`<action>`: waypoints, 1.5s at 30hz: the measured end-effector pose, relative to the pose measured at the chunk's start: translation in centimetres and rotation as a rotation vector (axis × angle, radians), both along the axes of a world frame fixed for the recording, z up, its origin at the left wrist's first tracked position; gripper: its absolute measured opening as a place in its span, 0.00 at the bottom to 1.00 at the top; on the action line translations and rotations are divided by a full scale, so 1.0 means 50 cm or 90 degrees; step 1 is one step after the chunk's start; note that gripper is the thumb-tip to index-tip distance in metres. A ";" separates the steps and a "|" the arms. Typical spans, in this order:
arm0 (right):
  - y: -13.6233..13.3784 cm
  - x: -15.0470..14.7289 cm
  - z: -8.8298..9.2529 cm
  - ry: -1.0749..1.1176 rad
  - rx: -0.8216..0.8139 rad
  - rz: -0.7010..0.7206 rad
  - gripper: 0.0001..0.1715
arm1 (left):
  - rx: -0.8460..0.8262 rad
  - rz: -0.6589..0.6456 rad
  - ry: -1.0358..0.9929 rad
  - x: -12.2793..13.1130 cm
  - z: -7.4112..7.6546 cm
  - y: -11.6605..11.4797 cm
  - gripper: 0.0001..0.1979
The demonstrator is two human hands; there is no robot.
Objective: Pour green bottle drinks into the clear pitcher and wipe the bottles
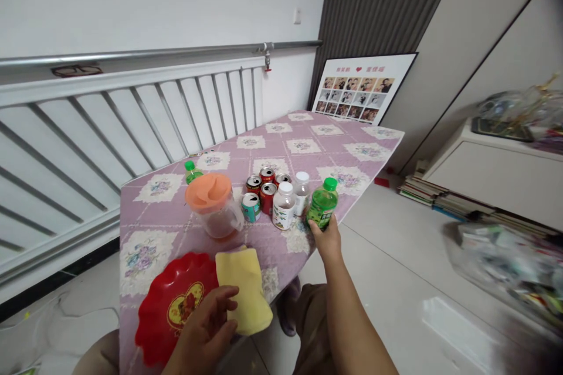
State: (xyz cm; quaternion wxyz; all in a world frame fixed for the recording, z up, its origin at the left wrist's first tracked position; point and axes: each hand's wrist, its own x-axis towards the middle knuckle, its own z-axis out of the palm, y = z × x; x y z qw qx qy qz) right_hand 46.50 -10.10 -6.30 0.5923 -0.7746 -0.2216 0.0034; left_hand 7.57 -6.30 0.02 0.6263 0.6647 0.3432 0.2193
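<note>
My right hand is closed around the base of a green bottle with a green cap, which stands near the right edge of the table. My left hand rests with fingers apart on a yellow cloth beside a red scalloped plate. Just left of the green bottle stand two white-capped bottles, several drink cans and a clear jug with an orange lid. A second green bottle stands behind the jug.
The table wears a purple floral cover and sits against a white slatted radiator guard. A framed photo collage leans at the far end. To the right are stacked books, a white cabinet and plastic-wrapped clutter.
</note>
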 end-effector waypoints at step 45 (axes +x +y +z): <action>0.045 -0.282 0.050 -0.067 -0.156 0.177 0.29 | 0.026 0.252 -0.038 -0.147 0.121 0.120 0.22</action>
